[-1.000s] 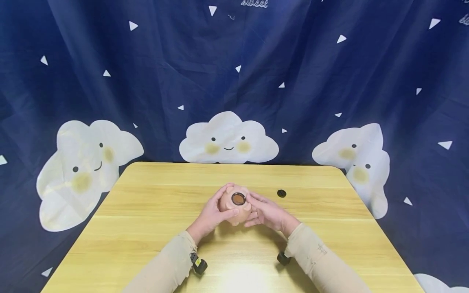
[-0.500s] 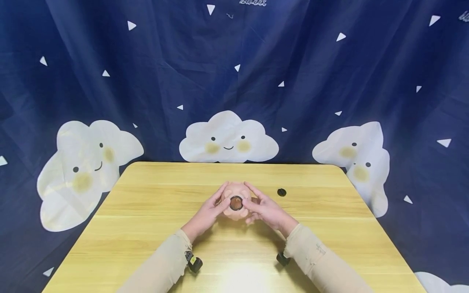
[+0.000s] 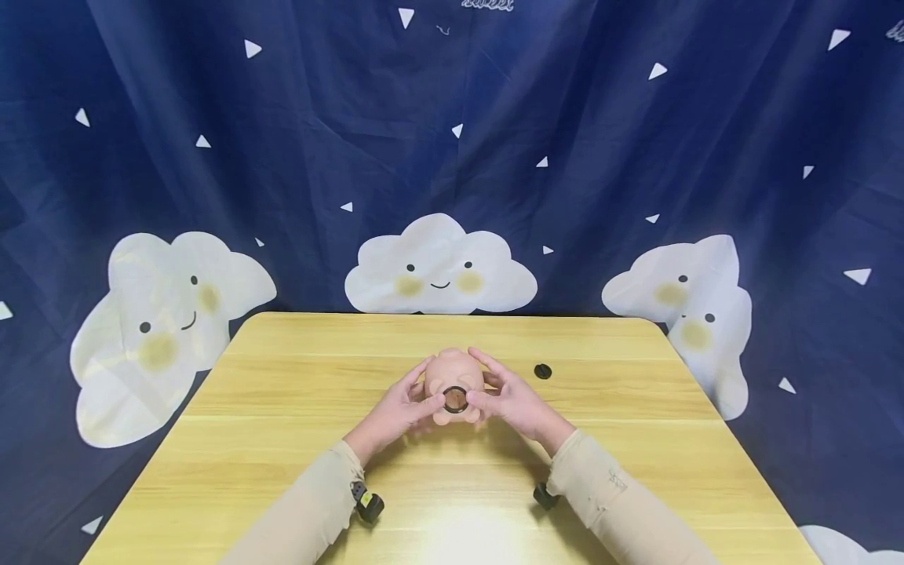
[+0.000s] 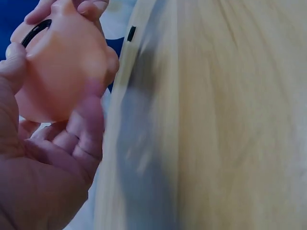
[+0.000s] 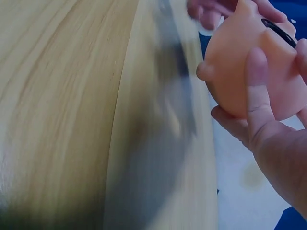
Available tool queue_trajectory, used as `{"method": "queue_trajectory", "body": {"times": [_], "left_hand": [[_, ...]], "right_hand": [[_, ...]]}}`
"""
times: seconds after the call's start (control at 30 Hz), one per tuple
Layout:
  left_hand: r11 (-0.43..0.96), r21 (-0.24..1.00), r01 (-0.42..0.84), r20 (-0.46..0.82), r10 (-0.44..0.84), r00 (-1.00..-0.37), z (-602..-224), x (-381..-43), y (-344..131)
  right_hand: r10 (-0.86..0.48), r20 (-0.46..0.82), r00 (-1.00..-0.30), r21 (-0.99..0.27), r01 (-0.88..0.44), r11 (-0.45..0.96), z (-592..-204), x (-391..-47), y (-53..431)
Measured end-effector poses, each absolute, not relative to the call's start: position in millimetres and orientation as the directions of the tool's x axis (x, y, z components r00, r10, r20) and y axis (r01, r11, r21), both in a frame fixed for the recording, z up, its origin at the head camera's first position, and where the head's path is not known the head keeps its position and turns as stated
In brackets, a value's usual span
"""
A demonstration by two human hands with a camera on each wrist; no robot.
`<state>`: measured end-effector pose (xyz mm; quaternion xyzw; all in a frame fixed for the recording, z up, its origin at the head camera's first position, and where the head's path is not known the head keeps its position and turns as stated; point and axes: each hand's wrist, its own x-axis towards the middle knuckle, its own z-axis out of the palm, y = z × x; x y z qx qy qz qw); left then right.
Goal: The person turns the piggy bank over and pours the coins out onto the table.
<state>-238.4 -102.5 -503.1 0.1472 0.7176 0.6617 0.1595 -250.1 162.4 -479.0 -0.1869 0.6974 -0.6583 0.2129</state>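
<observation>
Both hands hold a round pink piggy bank (image 3: 454, 369) just above the middle of the table. Its black-ringed opening (image 3: 455, 399), with brown showing inside, faces the person between stubby feet. From the left side my left hand (image 3: 399, 408) grips it, the thumb at the ring and fingers round the body. My right hand (image 3: 519, 404) grips the opposite side, its thumb also at the ring. In the left wrist view the smooth pink body (image 4: 64, 72) fills the left hand. Fingers spread along the pink body (image 5: 230, 72) in the right wrist view.
A small round black cap (image 3: 542, 371) lies on the wooden table (image 3: 318, 369), to the right of the hands. A dark blue curtain (image 3: 452, 173) with cloud prints hangs behind the table's far edge. Black cameras sit at both wrists.
The piggy bank has turned so its opening moved lower and toward the person. My right hand has shifted its hold, bringing the thumb to the ring; my left thumb moved there too.
</observation>
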Motion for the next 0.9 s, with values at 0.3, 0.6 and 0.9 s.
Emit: {"method": "queue_trajectory", "body": {"times": [0.3,0.6,0.9], "left_hand": [[-0.049,0.994,-0.097,-0.064,0.452,-0.89,-495.2,-236.4,-102.0],[-0.134,0.974,-0.181,-0.104,0.446,-0.889,-497.3,-237.3,-98.4],[-0.169,0.976,-0.135,-0.053,0.42,-0.906,-496.0,-237.6,-94.4]], "right_hand": [[-0.519,-0.054,-0.853,-0.988,-0.029,0.15,-480.8,-251.6,159.5],[-0.514,-0.036,-0.857,-0.98,-0.07,0.185,-482.6,-254.6,162.8],[-0.492,-0.082,-0.867,-0.995,0.039,0.097,-480.3,-254.4,159.4]]}}
